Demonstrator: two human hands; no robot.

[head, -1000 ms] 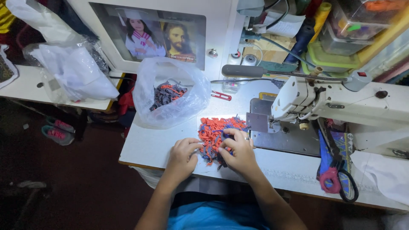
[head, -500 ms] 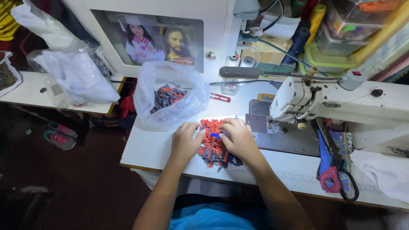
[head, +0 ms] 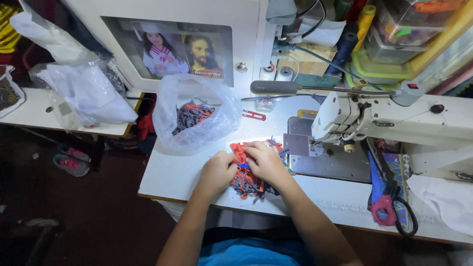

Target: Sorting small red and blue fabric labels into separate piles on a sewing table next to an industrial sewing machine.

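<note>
We see a tangled pile of red and dark fabric scraps [head: 249, 175]. Our left hand [head: 218, 172] and right hand [head: 264, 160] press on it, fingers curled into the pieces. It lies on a white desk [head: 172, 172] in a cluttered, dim room.

Both hands close together, left hand [head: 217, 172] curled, right hand [head: 264, 160] palm-down

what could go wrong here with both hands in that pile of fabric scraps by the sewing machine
1. The pile of red and dark scraps sits close to the table's front edge; loose pieces could likely slide off.
2. The right hand works near the sewing machine needle area, so fingers or scraps might stray under it.
3. The open plastic bag slumps loosely beside the left hand; a nudge may tip out its contents.
</note>
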